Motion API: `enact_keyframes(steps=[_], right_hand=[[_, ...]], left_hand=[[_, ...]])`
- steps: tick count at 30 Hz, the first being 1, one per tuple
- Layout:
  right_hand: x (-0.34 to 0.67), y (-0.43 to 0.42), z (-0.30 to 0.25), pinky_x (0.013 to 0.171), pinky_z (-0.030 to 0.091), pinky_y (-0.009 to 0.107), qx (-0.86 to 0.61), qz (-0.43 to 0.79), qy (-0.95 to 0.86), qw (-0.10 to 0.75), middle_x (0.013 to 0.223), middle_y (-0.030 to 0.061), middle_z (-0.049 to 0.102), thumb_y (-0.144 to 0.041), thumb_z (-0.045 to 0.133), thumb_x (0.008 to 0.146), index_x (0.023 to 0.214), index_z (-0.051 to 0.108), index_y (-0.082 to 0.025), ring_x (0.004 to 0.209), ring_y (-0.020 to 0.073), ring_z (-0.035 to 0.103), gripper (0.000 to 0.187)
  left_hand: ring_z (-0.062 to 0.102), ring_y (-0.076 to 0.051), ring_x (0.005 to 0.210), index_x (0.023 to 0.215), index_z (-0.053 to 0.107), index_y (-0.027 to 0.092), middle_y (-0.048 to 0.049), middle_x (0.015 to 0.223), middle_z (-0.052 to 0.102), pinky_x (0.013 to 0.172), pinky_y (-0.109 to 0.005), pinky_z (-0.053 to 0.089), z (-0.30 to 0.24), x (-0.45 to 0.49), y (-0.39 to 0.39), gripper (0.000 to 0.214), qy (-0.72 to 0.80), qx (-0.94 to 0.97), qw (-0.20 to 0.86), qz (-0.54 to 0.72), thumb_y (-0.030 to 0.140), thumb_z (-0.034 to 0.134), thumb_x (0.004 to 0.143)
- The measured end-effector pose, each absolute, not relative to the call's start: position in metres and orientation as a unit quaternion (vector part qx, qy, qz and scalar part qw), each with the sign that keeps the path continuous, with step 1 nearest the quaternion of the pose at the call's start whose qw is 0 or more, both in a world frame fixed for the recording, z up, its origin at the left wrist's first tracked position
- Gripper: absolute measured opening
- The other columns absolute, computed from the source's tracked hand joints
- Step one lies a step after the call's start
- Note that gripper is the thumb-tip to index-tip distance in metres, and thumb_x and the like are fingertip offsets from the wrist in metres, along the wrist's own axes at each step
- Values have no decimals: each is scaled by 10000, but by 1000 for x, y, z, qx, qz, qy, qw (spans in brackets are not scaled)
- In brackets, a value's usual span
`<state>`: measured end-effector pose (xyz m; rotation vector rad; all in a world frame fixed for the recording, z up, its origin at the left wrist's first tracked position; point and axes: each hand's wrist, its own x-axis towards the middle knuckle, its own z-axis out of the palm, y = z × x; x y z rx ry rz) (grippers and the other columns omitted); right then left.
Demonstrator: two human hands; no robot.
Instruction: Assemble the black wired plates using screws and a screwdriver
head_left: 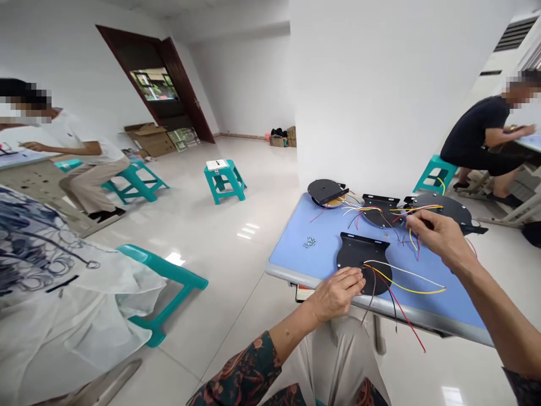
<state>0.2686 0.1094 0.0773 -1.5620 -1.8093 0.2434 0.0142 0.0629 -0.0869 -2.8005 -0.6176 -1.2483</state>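
Note:
My left hand (pixel 339 291) rests with curled fingers on the near black plate (pixel 362 254), which lies at the front edge of the blue table (pixel 296 248). Yellow, white, red and black wires (pixel 406 285) trail from that plate over the table edge. My right hand (pixel 435 232) reaches further back with its fingers pinched on thin coloured wires (pixel 412 239) beside a second black plate (pixel 380 210). A large round black disc (pixel 446 207) lies behind that hand. Another black disc (pixel 324 190) sits at the table's far left corner.
A small pile of screws (pixel 309 242) lies on the left part of the table. Teal stools (pixel 224 179) stand on the glossy floor; one (pixel 164 276) is close at my left. A person in white sits far left, another in black far right.

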Motion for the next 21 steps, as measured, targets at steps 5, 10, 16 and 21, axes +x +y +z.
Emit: enact_keyframes(steps=[5, 10, 16, 21], right_hand=[[171, 108, 108, 643, 382, 270, -514, 13, -849, 119, 767, 37, 730, -340, 554, 922, 884, 724, -215, 680, 171, 629, 215], [91, 130, 70, 749, 418, 281, -517, 7, -855, -37, 1082, 105, 763, -209, 515, 942, 1090, 739, -220, 1012, 238, 681, 269], [68, 151, 40, 806, 442, 295, -539, 3, -840, -57, 1135, 116, 748, -199, 503, 947, 1137, 734, -231, 1082, 246, 666, 301], [60, 152, 34, 791, 438, 298, -558, -4, -827, -66, 1099, 132, 747, -177, 486, 940, 1104, 740, -205, 1041, 246, 674, 304]], left_hand=[[604, -252, 1271, 1231, 628, 62, -172, 1206, 708, 1093, -449, 531, -84, 17, 61, 319, -204, -898, 10, -390, 94, 477, 953], [586, -251, 1283, 1222, 627, 42, -171, 1189, 704, 1113, -418, 511, -85, 19, 63, 320, -205, -903, 9, -377, 85, 497, 932], [615, -251, 1240, 1172, 643, 55, -167, 1117, 714, 1087, -410, 531, -83, 20, 65, 287, -194, -905, 7, -379, 88, 497, 927], [619, -243, 1226, 1164, 644, 75, -156, 1113, 715, 1093, -424, 523, -79, 20, 63, 290, -196, -908, 0, -370, 75, 471, 931]])
